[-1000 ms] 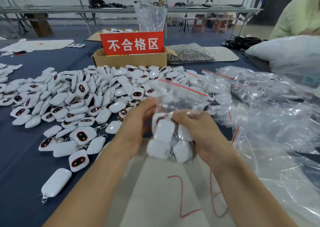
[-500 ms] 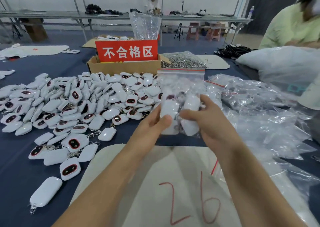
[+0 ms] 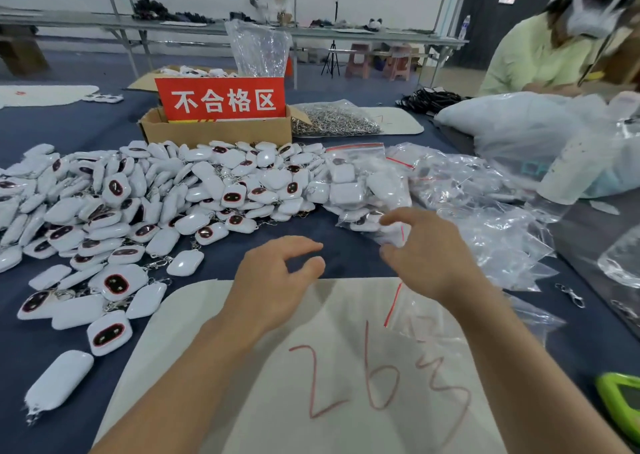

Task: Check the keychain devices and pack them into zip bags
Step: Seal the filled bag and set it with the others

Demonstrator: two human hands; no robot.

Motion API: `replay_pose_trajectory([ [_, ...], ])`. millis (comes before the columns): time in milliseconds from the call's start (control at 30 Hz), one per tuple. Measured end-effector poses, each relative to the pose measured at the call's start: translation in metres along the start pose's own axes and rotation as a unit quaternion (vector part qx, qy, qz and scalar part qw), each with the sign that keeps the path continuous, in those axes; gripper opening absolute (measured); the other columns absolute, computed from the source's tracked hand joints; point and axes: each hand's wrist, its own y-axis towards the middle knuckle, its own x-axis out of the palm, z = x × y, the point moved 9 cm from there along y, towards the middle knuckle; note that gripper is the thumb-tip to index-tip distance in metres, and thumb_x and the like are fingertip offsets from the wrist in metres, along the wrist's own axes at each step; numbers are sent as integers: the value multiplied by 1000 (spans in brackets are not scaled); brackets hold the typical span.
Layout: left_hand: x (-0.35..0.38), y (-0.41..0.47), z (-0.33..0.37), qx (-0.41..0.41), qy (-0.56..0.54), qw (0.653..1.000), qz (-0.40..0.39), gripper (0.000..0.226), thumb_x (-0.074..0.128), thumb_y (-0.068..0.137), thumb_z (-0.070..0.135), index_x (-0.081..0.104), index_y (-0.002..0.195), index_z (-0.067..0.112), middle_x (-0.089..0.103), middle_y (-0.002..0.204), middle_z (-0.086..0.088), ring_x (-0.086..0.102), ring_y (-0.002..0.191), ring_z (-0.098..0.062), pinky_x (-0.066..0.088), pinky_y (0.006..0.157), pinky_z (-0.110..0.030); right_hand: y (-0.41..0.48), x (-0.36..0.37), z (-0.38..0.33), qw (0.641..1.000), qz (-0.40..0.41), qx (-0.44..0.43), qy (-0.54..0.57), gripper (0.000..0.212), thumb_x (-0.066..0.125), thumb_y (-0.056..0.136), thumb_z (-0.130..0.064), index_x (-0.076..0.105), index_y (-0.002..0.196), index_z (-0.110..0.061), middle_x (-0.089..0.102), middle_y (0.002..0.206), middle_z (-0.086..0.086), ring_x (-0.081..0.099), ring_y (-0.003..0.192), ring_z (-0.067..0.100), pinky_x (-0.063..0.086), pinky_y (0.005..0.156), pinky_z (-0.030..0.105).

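Hovering left hand (image 3: 273, 280) half-open, empty; right hand (image 3: 429, 256) touches zip bag (image 3: 360, 187) (grip unclear).

The slim left forearm (image 3: 187, 381) and the slim right forearm (image 3: 519, 356) are both showing bare from the frame's lower edge right up to the wrists. The left hand (image 3: 273, 280) and the right hand (image 3: 427, 256) are showing bare too, with slender fingers and softly rounded knuckles. The fingernails are blurring too much to describe.
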Motion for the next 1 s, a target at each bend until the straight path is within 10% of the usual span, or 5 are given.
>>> replay_pose_trajectory([
  [267,15,-7,10,23,75,997,-9,34,70,91,28,73,124,38,67,132,20,55,124,-1,33,103,-14,-75,-7,29,999,-23,5,-26,54,71,91,-20,59,141,-35,53,148,-14,43,135,11,15,95,1],
  [567,11,-5,7,13,20,1000,2,30,71,88,21,79,111,39,69,101,36,59,101,19,37,91,2,-69,39,10,985,35,16,171,42,58,93,3,79,117,-25,78,108,-13,67,89,-8,46,84,3],
  [700,8,2,1,-60,-193,979,-22,22,74,81,40,80,102,45,78,102,21,69,101,5,52,84,-11,-46,50,-23,867,34,38,496,28,66,95,6,77,114,-11,80,105,4,75,99,14,59,91,29],
  [833,5,6,-7,-116,-339,933,-39,50,70,91,35,61,140,36,73,125,2,68,119,-17,53,98,-35,-17,85,-41,625,-55,180,758,29,55,98,3,74,119,-4,70,125,27,69,112,38,54,105,49],
  [1000,-13,10,-4,-49,-291,955,31,68,82,70,51,58,133,51,67,134,21,61,126,-3,49,108,-33,-10,124,-52,645,-116,252,712,29,54,98,-4,69,123,-3,72,117,26,71,107,45,55,96,61],
])
